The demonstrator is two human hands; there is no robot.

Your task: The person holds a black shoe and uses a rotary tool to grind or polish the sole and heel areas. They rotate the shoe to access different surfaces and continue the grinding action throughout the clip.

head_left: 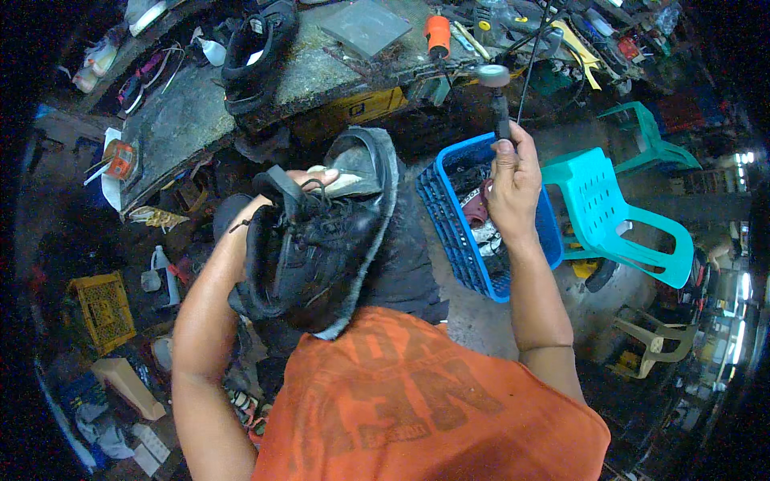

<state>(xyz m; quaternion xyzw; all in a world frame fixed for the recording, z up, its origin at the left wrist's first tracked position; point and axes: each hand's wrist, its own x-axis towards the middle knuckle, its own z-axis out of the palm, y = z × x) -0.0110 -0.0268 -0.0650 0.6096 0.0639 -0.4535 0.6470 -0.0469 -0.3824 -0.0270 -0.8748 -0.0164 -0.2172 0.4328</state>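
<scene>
A black lace-up shoe (317,248) with a whitish, rough-looking sole edge is in my left hand (314,178), above my lap. My left fingers lie by a pale patch at its far end; the shoe's collar hides part of this hand. My right hand (516,180) is raised and closed round the dark handle of a tool with a round grey head (492,76). Whether it is a hammer or a grinding tool I cannot tell. The tool is apart from the shoe, up and to its right.
Beyond the shoe runs a worn workbench (180,120) with another black shoe (250,60), a grey plate (366,28) and an orange tool (437,36). A blue plastic basket (449,220) holding shoes stands below my right hand. Green plastic chairs (589,188) are at the right.
</scene>
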